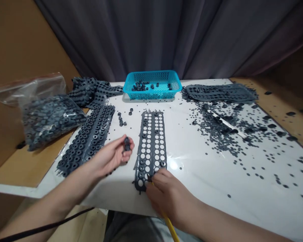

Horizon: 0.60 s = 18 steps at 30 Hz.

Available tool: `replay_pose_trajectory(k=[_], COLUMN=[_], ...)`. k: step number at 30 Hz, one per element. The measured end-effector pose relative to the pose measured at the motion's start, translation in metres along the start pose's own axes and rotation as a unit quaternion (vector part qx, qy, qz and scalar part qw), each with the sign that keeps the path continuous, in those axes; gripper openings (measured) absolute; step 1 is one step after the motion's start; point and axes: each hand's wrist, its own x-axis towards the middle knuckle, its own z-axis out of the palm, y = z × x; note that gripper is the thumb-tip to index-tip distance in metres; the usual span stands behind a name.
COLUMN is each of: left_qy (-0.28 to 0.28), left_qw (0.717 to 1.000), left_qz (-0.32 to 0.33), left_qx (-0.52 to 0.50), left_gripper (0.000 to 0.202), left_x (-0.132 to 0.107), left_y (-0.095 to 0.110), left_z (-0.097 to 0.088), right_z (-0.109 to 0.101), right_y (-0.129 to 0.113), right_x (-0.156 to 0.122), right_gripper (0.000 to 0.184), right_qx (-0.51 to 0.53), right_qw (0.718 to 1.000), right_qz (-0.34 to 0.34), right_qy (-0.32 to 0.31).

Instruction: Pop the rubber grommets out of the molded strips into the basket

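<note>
Left grip (116,155) pinched a few dark rubber rings (126,144) at 9 o'clock of the punched strip (151,148), whose near end the right grip (164,191), closed on a yellow stick (169,223), touched on the white counter (197,158), with a blue basket (154,95) at 12 o'clock.

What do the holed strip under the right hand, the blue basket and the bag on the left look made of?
Holed strip: matte dark grey, likely rubber; its edges curl and ripple limply. Basket: turquoise moulded plastic, with lattice walls and a slight sheen. Bag: thin clear plastic film, creased and glinting, with dark rings visible through it.
</note>
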Motion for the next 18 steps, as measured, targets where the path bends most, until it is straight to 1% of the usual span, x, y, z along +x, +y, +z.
replay_pose_trajectory(k=[1,2,3,4,5,6,7,8,9,10,11,13,14,15,16,18], left_qy=[-0.004,0.004,0.012,0.021,0.037,0.045,0.082,0.095,0.11,0.112,0.103,0.097,0.097,0.099,0.097,0.074], left_qw=[0.998,0.989,0.969,0.937,0.884,0.812,0.733,0.708,0.694,0.673,0.661,0.649,0.648,0.643,0.633,0.592], left_qz=[0.043,0.101,0.167,0.229,0.302,0.367,0.411,0.424,0.431,0.427,0.416,0.391,0.378,0.373,0.377,0.425], left_qx=[0.051,0.112,0.182,0.265,0.355,0.451,0.536,0.557,0.567,0.594,0.616,0.645,0.654,0.661,0.669,0.68], left_gripper=[0.025,0.023,0.023,0.023,0.026,0.03,0.035,0.029,0.024,0.028,0.036,0.034,0.032,0.032,0.034,0.036], left_x=[0.008,0.02,0.034,0.05,0.067,0.085,0.103,0.12,0.135,0.149,0.162,0.182,0.188,0.19,0.188,0.17], left_y=[0.015,0.031,0.05,0.068,0.087,0.104,0.119,0.132,0.141,0.148,0.152,0.155,0.155,0.154,0.151,0.141], left_z=[0.005,0.012,0.019,0.027,0.035,0.043,0.051,0.057,0.062,0.066,0.068,0.07,0.069,0.068,0.066,0.061], right_z=[-0.004,-0.007,-0.011,-0.013,-0.015,-0.017,-0.018,-0.019,-0.019,-0.019,-0.019,-0.018,-0.017,-0.017,-0.015,-0.012], right_y=[0.0,-0.001,-0.001,-0.001,-0.001,0.0,0.001,0.002,0.004,0.006,0.008,0.012,0.013,0.014,0.015,0.015], right_x=[0.0,0.0,0.0,0.001,0.0,0.0,0.0,0.0,0.0,0.001,0.002,0.004,0.006,0.008,0.01,0.013], right_gripper=[0.029,0.026,0.022,0.016,0.009,0.003,0.01,0.02,0.028,0.033,0.036,0.035,0.033,0.03,0.027,0.017], right_qx=[0.032,0.061,0.09,0.118,0.148,0.179,0.211,0.24,0.261,0.276,0.285,0.301,0.311,0.324,0.336,0.35], right_qw=[0.999,0.997,0.995,0.991,0.986,0.979,0.969,0.957,0.944,0.93,0.915,0.882,0.867,0.854,0.846,0.84], right_qz=[0.014,0.028,0.042,0.057,0.074,0.094,0.12,0.15,0.186,0.226,0.27,0.349,0.375,0.392,0.4,0.399], right_qy=[-0.016,-0.027,-0.032,-0.029,-0.014,0.01,0.035,0.058,0.076,0.087,0.094,0.101,0.104,0.104,0.106,0.115])
